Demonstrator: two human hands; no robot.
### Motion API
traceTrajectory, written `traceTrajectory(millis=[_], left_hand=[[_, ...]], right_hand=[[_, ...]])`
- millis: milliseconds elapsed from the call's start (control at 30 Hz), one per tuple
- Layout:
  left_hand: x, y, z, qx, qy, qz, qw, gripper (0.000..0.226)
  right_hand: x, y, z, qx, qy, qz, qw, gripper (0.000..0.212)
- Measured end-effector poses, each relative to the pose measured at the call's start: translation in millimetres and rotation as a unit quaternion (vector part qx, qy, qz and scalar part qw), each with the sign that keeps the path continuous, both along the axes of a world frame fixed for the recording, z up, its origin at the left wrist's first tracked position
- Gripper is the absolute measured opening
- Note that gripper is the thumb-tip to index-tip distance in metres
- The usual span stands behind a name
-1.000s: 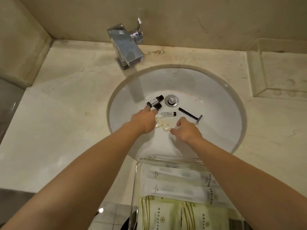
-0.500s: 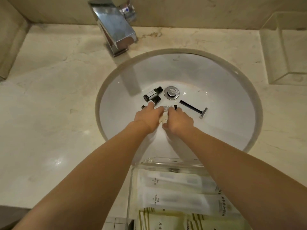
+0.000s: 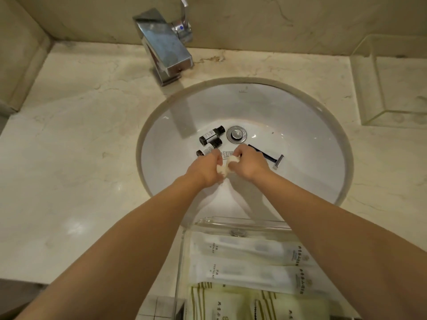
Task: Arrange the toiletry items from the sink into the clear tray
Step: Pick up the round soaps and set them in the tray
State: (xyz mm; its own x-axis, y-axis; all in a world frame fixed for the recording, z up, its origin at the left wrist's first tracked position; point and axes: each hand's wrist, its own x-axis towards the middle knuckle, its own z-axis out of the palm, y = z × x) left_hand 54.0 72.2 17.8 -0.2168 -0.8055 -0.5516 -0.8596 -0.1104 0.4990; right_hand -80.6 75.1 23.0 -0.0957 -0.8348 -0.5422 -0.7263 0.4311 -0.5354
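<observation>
Clear plastic marks the nearest thing, the tray [image 3: 242, 224], which sits toward the body from both hands with its far wall at the sink's near lip; wrapped dental kits [image 3: 242, 250] and striped packets [image 3: 219, 303] already lie in it. Beyond it, low in the sink [image 3: 312, 125], the left hand [image 3: 204, 169] and right hand [image 3: 250, 163] are nearly touching, each with fingers curled round a small cream soap [image 3: 223, 169], [image 3: 232, 159]. The step in hand looks like the pickup of the soaps; the next move would call for lifting them over the bowl's near rim and the tray wall, then setting them in whatever bare room the tray has left. Just past the fingertips lies a small white tube [image 3: 225, 154]; left of it two dark bottles [image 3: 212, 134], [image 3: 208, 148], and to the right a razor [image 3: 269, 157], all still to collect. Farther off are the drain [image 3: 236, 134], the tap [image 3: 163, 46], and open desk [image 3: 76, 139] on both sides.
</observation>
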Motion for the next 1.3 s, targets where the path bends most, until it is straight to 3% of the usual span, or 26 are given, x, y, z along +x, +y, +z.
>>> traceTrajectory(millis=[100, 233, 400, 533, 700, 1067, 1300], left_hand=[[1.1, 0.6, 17.7, -0.013, 0.113, 0.097, 0.989, 0.025], [3.1, 8.1, 46.6, 0.001, 0.262, 0.224, 0.939, 0.025], [11.1, 27.2, 78.2, -0.011, 0.333, 0.285, 0.899, 0.030], [16.8, 44.5, 102.5, -0.011, 0.368, 0.277, 0.888, 0.026], [20.7, 74.4, 129.9, 0.008, 0.381, 0.246, 0.891, 0.018], [30.5, 160.2, 144.9, 0.047, 0.302, 0.171, 0.937, 0.020], [41.3, 207.7, 150.1, 0.080, 0.275, 0.150, 0.946, 0.019]], right_hand=[[0.7, 4.7, 13.9, -0.062, -0.081, -0.120, 0.987, 0.019], [5.9, 18.0, 40.1, -0.096, -0.196, -0.208, 0.953, 0.018], [6.0, 43.4, 87.3, -0.127, -0.256, -0.191, 0.939, 0.013], [2.8, 71.3, 116.7, -0.134, -0.274, -0.158, 0.939, 0.014], [-4.9, 104.8, 136.7, -0.141, -0.236, -0.118, 0.954, 0.027], [-15.4, 198.2, 144.0, -0.089, -0.210, -0.077, 0.971, 0.016], [-13.0, 245.6, 134.4, -0.074, -0.202, -0.052, 0.975, 0.016]])
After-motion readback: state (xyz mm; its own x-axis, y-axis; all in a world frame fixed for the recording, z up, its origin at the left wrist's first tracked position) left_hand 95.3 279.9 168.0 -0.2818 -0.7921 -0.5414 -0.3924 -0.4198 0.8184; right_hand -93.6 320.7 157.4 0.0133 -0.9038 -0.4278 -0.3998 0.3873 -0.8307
